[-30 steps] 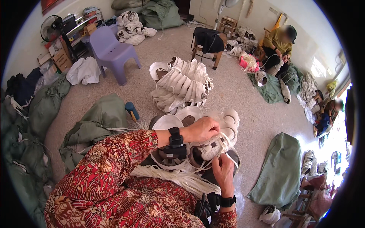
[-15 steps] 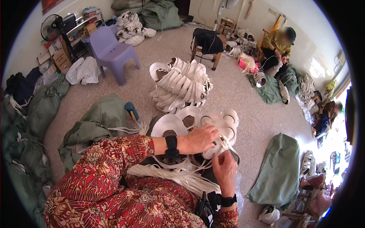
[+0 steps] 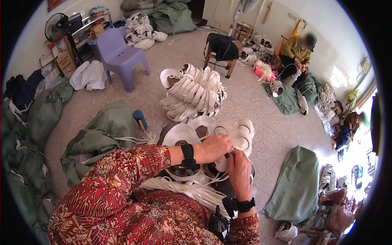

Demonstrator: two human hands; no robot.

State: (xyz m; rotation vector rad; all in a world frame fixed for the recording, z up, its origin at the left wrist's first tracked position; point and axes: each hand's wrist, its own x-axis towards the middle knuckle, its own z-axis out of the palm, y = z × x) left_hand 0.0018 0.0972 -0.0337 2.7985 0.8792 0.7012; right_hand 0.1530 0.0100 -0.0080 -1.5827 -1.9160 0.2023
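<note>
A white shoe (image 3: 221, 164) with a perforated upper lies on my lap, partly covered by my hands. My left hand (image 3: 214, 148) reaches across from the left, its fingers curled and closed on a white shoelace at the shoe. Close against its fingertips, my right hand (image 3: 240, 168) pinches the same lace. The lace between the fingers is mostly hidden. Beyond my hands stand more white shoes (image 3: 245, 126), and by my left wrist is a shoe with a wide white opening (image 3: 179, 134). A bundle of loose white laces (image 3: 185, 188) lies across my lap.
A stack of strapped white shoes (image 3: 196, 92) stands on the floor ahead. Left are a green sack (image 3: 110, 122), a blue cylinder (image 3: 140, 120) and a purple chair (image 3: 120, 55). A green cloth (image 3: 294, 183) lies right. A seated person (image 3: 300, 51) works at the far right.
My right hand has moved up and slightly left, closing on my left hand's fingertips. The lace loops that showed between the hands are now mostly covered.
</note>
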